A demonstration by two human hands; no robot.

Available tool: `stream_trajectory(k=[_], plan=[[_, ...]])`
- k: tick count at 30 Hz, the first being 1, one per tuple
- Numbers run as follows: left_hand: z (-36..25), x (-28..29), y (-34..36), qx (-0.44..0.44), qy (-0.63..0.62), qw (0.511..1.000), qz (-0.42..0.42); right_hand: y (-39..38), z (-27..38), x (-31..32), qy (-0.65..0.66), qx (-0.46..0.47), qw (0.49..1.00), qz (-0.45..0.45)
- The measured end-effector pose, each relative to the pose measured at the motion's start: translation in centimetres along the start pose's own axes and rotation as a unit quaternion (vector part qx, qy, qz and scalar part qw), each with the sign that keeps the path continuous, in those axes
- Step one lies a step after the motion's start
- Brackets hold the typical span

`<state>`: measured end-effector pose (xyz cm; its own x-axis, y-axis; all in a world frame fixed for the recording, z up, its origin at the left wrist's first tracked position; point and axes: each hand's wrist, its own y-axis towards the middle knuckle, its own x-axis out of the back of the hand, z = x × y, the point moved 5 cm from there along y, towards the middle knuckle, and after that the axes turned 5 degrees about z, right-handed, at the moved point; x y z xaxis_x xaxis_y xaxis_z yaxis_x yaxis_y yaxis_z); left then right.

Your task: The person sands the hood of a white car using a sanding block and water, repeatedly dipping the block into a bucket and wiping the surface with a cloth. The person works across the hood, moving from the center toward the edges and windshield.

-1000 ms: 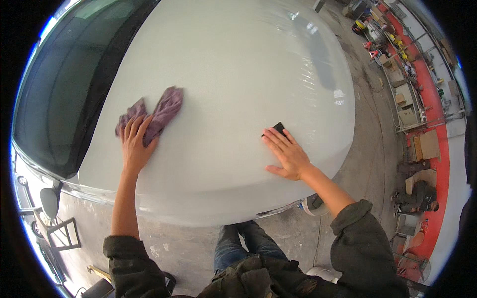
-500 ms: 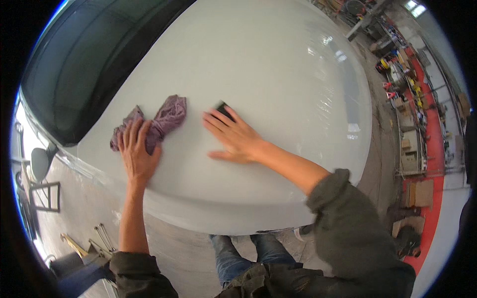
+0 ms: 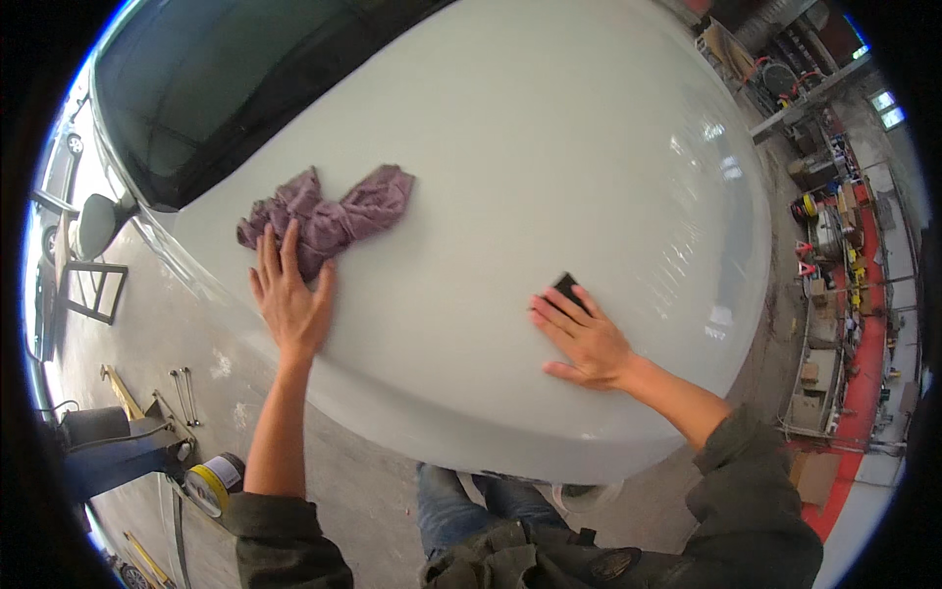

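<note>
A pale car hood [image 3: 471, 177] fills the middle of the view. On it, near the windshield, lies a crumpled purple cloth [image 3: 339, 216]. My left hand [image 3: 292, 306] rests flat with its fingers spread, the fingertips at the cloth's near edge; it does not grasp the cloth. Further right, my right hand [image 3: 586, 344] presses a small black pad [image 3: 566, 287] against the hood. Its fingers lie over the pad and hide much of it, with the thumb held apart.
A dark windshield [image 3: 235, 79] and a side mirror [image 3: 98, 226] are at the left. On the floor at lower left stand a blue metal stand [image 3: 123, 461] and a yellow-and-black round can [image 3: 211, 483]. Cluttered shelves [image 3: 824, 363] line the right side, beside a red floor stripe [image 3: 863, 363].
My right hand has slid the black pad right and nearer to me across the hood. My left hand has drawn back slightly from the cloth. The view has shifted too.
</note>
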<state>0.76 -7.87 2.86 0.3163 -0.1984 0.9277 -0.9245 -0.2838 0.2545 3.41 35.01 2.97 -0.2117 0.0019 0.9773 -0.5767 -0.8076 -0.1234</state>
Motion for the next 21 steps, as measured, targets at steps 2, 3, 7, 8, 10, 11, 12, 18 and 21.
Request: stream_trajectory(k=[2, 3, 7, 8, 10, 11, 12, 18, 21], plan=[[-0.3, 0.9, 0.2, 0.000, -0.007, 1.000, -0.007, 8.2, 1.2, 2.1, -0.007, 0.039, 0.999, -0.013], [-0.6, 1.2, 0.3, 0.002, -0.012, 1.000, -0.004, 12.2, 1.6, 2.4, 0.006, 0.046, 0.998, -0.030], [0.1, 0.4, 0.0, 0.012, -0.020, 1.000, 0.012, 25.8, 3.2, 2.7, -0.027, 0.009, 0.998, -0.062], [0.9, 1.2, 0.3, 0.015, -0.013, 1.000, 0.020, 26.9, 3.7, 2.5, -0.031, 0.020, 0.996, -0.077], [-0.4, 1.1, 0.8, 0.008, -0.022, 1.000, 0.018, 22.5, 2.4, 2.1, -0.040, 0.018, 0.995, -0.084], [-0.6, 2.1, 1.6, 0.005, -0.019, 1.000, 0.012, 19.1, 1.7, 2.7, -0.039, 0.025, 0.995, -0.090], [-0.6, 1.8, 1.5, 0.009, -0.023, 1.000, 0.017, 14.6, 0.9, 2.8, -0.027, 0.023, 0.997, -0.070], [-0.8, 1.2, 0.5, 0.025, -0.001, 0.999, 0.043, -9.3, -6.5, -1.6, 0.038, -0.108, 0.993, 0.000], [-0.8, 1.1, 0.3, 0.025, 0.000, 0.999, 0.047, -3.3, -4.8, -1.2, 0.019, -0.103, 0.994, -0.009]])
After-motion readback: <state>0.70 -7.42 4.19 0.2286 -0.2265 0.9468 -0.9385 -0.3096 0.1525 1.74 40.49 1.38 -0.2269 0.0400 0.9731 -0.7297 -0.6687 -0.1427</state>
